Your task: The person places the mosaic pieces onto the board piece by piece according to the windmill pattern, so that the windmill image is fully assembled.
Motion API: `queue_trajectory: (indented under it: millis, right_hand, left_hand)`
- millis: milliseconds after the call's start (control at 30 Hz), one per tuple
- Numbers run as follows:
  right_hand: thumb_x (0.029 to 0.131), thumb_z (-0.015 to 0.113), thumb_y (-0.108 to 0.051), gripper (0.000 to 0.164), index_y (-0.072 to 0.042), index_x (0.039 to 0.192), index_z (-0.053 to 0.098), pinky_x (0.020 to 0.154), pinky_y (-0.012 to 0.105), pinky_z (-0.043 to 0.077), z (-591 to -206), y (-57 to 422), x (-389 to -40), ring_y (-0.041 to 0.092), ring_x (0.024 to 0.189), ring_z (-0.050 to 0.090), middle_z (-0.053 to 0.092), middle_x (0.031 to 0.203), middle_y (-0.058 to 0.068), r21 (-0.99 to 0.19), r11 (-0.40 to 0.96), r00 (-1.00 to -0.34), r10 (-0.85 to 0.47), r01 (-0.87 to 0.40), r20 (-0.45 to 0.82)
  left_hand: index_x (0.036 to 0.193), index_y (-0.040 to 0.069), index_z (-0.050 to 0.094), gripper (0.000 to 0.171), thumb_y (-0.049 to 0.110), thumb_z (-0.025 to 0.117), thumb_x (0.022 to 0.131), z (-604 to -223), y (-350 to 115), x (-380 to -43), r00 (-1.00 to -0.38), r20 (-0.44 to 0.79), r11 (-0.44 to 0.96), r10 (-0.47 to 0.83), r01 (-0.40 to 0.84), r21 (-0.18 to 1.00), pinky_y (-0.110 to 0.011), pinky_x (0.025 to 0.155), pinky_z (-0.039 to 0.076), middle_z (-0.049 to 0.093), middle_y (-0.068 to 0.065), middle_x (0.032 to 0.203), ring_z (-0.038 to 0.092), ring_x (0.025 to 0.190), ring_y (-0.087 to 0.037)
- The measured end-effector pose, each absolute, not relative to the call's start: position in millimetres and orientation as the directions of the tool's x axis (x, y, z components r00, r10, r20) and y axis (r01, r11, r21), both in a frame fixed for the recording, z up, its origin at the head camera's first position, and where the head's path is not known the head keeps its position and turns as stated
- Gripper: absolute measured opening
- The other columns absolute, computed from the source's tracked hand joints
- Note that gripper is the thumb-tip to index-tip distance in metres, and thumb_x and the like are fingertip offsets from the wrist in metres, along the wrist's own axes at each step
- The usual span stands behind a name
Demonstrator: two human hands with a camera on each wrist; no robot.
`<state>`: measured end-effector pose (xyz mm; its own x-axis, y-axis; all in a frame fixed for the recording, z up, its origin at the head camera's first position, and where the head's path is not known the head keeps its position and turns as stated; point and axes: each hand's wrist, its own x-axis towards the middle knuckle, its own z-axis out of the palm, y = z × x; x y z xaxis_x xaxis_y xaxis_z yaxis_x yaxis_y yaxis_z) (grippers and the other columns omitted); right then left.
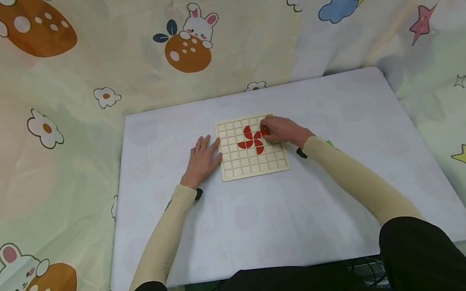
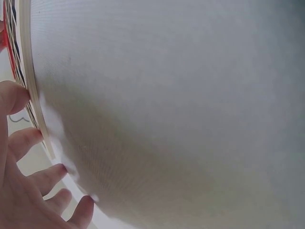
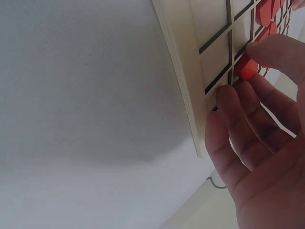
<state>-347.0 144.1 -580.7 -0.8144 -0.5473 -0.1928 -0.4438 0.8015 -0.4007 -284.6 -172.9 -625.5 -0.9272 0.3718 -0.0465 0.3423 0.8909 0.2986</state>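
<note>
A square wooden grid board (image 1: 235, 164) lies on the white table, with several red quarter-circle pieces (image 1: 245, 144) set in a pinwheel near its middle. My right hand (image 1: 282, 129) is over the board's upper right part. In the right wrist view its thumb and fingers pinch a red piece (image 3: 247, 68) at the grid cells, while the other fingertips rest along the board. At the board's left edge, my left hand (image 1: 202, 160) lies with spread fingers, its thumb and index fingertip touching the rim. The left wrist view shows those fingertips (image 2: 28, 138) against the board's side.
The white table (image 1: 242, 230) extends around the board. A small green thing (image 1: 329, 143) is mostly hidden behind the right forearm. Patterned cloth (image 1: 129, 52) with rabbits, flowers and stars surrounds the table. Dark cables (image 1: 371, 271) show below its front edge.
</note>
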Motion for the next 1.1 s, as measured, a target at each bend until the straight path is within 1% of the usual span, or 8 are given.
queue_trajectory:
  millis: [300, 533, 633, 767, 833, 900, 1000, 1100]
  right_hand:
    - [0.091, 0.068, -0.020, 0.032, 0.000, 0.116, 0.062, 0.078, 0.038, 0.045, -582.1, 144.2, -344.3, 0.024, 0.086, 0.051, 0.056, 0.099, 0.010, -0.429, 0.799, -0.818, -0.539, -0.422, -0.199]
    - [0.093, 0.067, -0.020, 0.032, -0.001, 0.118, 0.062, 0.081, 0.039, 0.047, -582.2, 145.0, -343.0, 0.024, 0.088, 0.054, 0.056, 0.100, 0.010, -0.442, 0.797, -0.821, -0.534, -0.411, -0.200]
    - [0.093, 0.067, -0.018, 0.028, -0.001, 0.114, 0.062, 0.078, 0.039, 0.047, -581.8, 144.9, -342.0, 0.024, 0.085, 0.053, 0.057, 0.097, 0.010, -0.437, 0.796, -0.824, -0.535, -0.419, -0.185]
    - [0.092, 0.067, -0.018, 0.020, -0.001, 0.103, 0.061, 0.071, 0.038, 0.044, -580.5, 143.7, -339.7, 0.024, 0.078, 0.050, 0.056, 0.089, 0.009, -0.414, 0.809, -0.839, -0.518, -0.417, -0.166]
    - [0.092, 0.067, -0.018, 0.019, -0.002, 0.100, 0.061, 0.069, 0.038, 0.043, -579.8, 143.4, -338.9, 0.024, 0.077, 0.049, 0.055, 0.086, 0.008, -0.405, 0.819, -0.846, -0.505, -0.407, -0.172]
    - [0.092, 0.067, -0.019, 0.020, -0.002, 0.101, 0.061, 0.070, 0.038, 0.043, -578.5, 143.6, -338.9, 0.024, 0.078, 0.049, 0.055, 0.085, 0.009, -0.405, 0.825, -0.847, -0.498, -0.395, -0.188]
    - [0.093, 0.065, -0.020, 0.022, -0.003, 0.107, 0.061, 0.074, 0.038, 0.044, -574.0, 147.6, -339.9, 0.024, 0.083, 0.051, 0.057, 0.091, 0.009, -0.431, 0.834, -0.860, -0.464, -0.344, -0.213]
    - [0.096, 0.061, -0.019, 0.022, -0.003, 0.110, 0.061, 0.076, 0.040, 0.045, -566.0, 158.3, -340.9, 0.025, 0.088, 0.053, 0.059, 0.098, 0.011, -0.465, 0.836, -0.888, -0.417, -0.291, -0.193]
  left_hand:
    - [0.154, 0.020, 0.032, 0.058, 0.045, 0.041, 0.102, -625.6, -172.8, -284.3, -0.928, -0.045, 0.892, 0.370, 0.341, 0.297, -0.053, 0.109, 0.021, 0.020, -0.014, 0.159, 0.007, 0.146, -0.034]
    - [0.154, 0.021, 0.031, 0.058, 0.045, 0.040, 0.102, -623.6, -172.0, -283.2, -0.930, -0.062, 0.895, 0.362, 0.329, 0.301, -0.052, 0.110, 0.020, 0.018, -0.013, 0.159, 0.005, 0.147, -0.032]
    - [0.154, 0.021, 0.032, 0.058, 0.045, 0.041, 0.102, -623.3, -172.1, -282.6, -0.930, -0.062, 0.894, 0.363, 0.328, 0.304, -0.052, 0.110, 0.020, 0.018, -0.014, 0.159, 0.004, 0.147, -0.032]
    - [0.154, 0.020, 0.033, 0.057, 0.044, 0.041, 0.103, -623.4, -172.8, -282.1, -0.929, -0.047, 0.889, 0.368, 0.337, 0.309, -0.053, 0.109, 0.021, 0.019, -0.015, 0.159, 0.006, 0.147, -0.033]
    - [0.154, 0.020, 0.033, 0.057, 0.044, 0.041, 0.102, -623.7, -173.2, -282.3, -0.929, -0.043, 0.888, 0.369, 0.338, 0.310, -0.053, 0.109, 0.021, 0.020, -0.015, 0.159, 0.006, 0.146, -0.034]
    - [0.154, 0.021, 0.032, 0.057, 0.045, 0.041, 0.102, -624.0, -173.3, -282.6, -0.929, -0.049, 0.890, 0.367, 0.335, 0.309, -0.052, 0.109, 0.021, 0.019, -0.014, 0.159, 0.006, 0.147, -0.033]
    - [0.154, 0.022, 0.031, 0.058, 0.045, 0.040, 0.102, -624.7, -173.4, -283.1, -0.929, -0.056, 0.892, 0.367, 0.334, 0.306, -0.052, 0.109, 0.021, 0.019, -0.014, 0.159, 0.005, 0.147, -0.033]
    - [0.154, 0.022, 0.031, 0.058, 0.045, 0.041, 0.102, -624.3, -173.2, -283.1, -0.928, -0.056, 0.891, 0.368, 0.335, 0.307, -0.052, 0.109, 0.021, 0.019, -0.014, 0.159, 0.005, 0.147, -0.033]
